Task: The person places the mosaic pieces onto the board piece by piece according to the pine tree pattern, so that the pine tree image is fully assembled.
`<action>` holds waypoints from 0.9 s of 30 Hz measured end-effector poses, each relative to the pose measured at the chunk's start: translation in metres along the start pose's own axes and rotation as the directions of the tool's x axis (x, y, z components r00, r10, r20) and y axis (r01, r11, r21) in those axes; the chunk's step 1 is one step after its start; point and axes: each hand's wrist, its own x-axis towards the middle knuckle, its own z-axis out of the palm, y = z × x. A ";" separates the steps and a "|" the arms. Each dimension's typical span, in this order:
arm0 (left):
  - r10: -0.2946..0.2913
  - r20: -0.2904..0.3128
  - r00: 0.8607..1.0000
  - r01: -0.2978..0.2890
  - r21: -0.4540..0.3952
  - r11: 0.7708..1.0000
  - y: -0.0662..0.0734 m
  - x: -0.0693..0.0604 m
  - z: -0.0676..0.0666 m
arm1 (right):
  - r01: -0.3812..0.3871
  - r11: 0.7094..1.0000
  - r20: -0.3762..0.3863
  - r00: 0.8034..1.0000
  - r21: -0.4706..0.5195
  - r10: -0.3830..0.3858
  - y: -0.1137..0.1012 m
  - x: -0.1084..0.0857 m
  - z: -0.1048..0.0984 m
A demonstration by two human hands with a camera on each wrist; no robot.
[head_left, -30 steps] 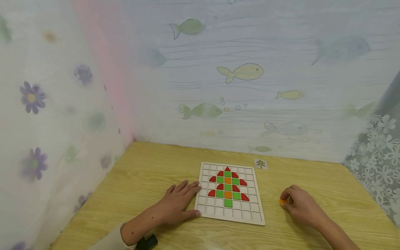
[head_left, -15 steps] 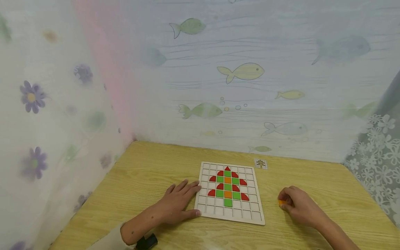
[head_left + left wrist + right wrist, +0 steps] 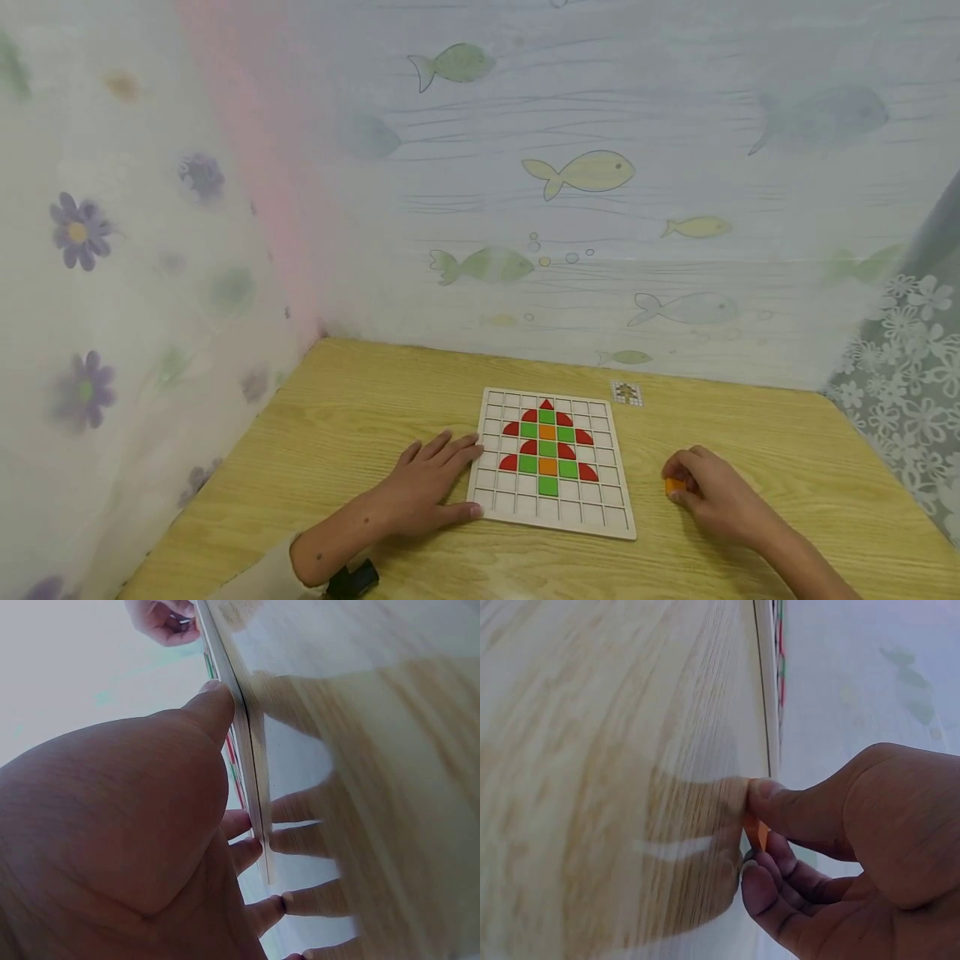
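Observation:
A pale wooden grid board [image 3: 517,505] lies on the table, with red, green and orange tiles set in it as a tree shape. My left hand [image 3: 430,487] rests spread out at the board's left edge, thumb and fingertips touching the rim; the left wrist view shows the thumb [image 3: 214,705] against it. To the right of the board, my right hand [image 3: 716,492] pinches a small orange tile [image 3: 674,486] between thumb and fingers, down by the tabletop. In the right wrist view the orange tile [image 3: 757,831] is partly hidden by the fingertips.
A small pattern card [image 3: 627,393] with a tree picture lies beyond the board's far right corner. A black object [image 3: 354,579] sits by the left forearm at the near edge. Walls with fish and flower prints border the wooden table [image 3: 375,392]; a lacy curtain [image 3: 907,375] hangs at right.
My right hand has shifted slightly left along the table, and the orange tile has turned in its fingers, showing a squarer face. The left hand and board have stayed in place.

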 end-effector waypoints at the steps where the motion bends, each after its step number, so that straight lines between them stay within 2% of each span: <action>1: 0.000 0.000 1.000 0.000 0.001 1.000 0.000 0.000 0.000 | 0.006 1.000 -0.005 1.000 0.000 -0.006 0.000 0.000 0.000; 7: 0.005 -0.007 1.000 -0.005 0.003 1.000 -0.004 0.000 0.004 | -0.002 1.000 -0.032 0.999 0.003 0.002 -0.003 0.002 0.002; 12: 0.007 -0.013 1.000 -0.007 0.003 1.000 -0.004 0.000 0.005 | -0.014 1.000 -0.088 0.996 0.000 0.014 -0.007 0.005 0.005; 16: -0.003 -0.006 1.000 0.003 0.000 1.000 -0.001 0.000 0.002 | -0.031 0.999 -0.113 0.993 0.045 0.036 -0.011 0.008 0.008; 21: -0.007 -0.002 1.000 0.007 0.001 1.000 0.000 -0.001 0.001 | -0.055 0.992 -0.116 0.991 0.112 0.068 -0.019 0.011 0.008; 27: -0.009 -0.003 1.000 0.009 0.008 1.000 0.001 -0.001 0.000 | -0.072 0.987 -0.094 0.992 0.144 0.086 -0.029 0.017 0.006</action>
